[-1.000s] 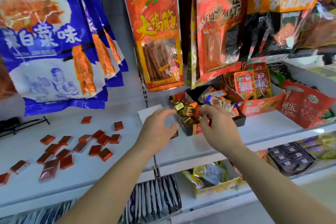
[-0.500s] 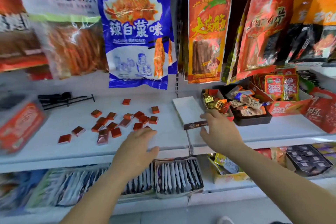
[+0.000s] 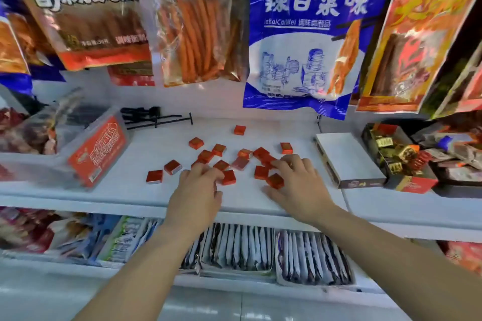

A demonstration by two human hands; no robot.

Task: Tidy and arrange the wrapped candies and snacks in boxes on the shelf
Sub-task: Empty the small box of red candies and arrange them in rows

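Note:
Several small square candies in red wrappers (image 3: 218,149) lie scattered on the white shelf (image 3: 109,197). My left hand (image 3: 197,190) reaches in from below, its fingertips bent down onto the candies at the near left of the heap. My right hand (image 3: 298,185) lies spread beside it, fingers touching the candies at the near right. Neither hand plainly holds a candy. A flat white empty box (image 3: 348,157) lies just right of my right hand. Beyond it stands an open box of gold and red wrapped candies (image 3: 396,155).
A clear plastic tub with a red label (image 3: 97,155) stands at the left of the shelf. Black display hooks (image 3: 156,118) lie at the back. Large snack bags (image 3: 300,34) hang overhead. Trays of upright sachets (image 3: 234,249) fill the shelf below.
The view has swung left from the candy boxes. Both hands left the white box and gold candies and moved onto the scattered red candies.

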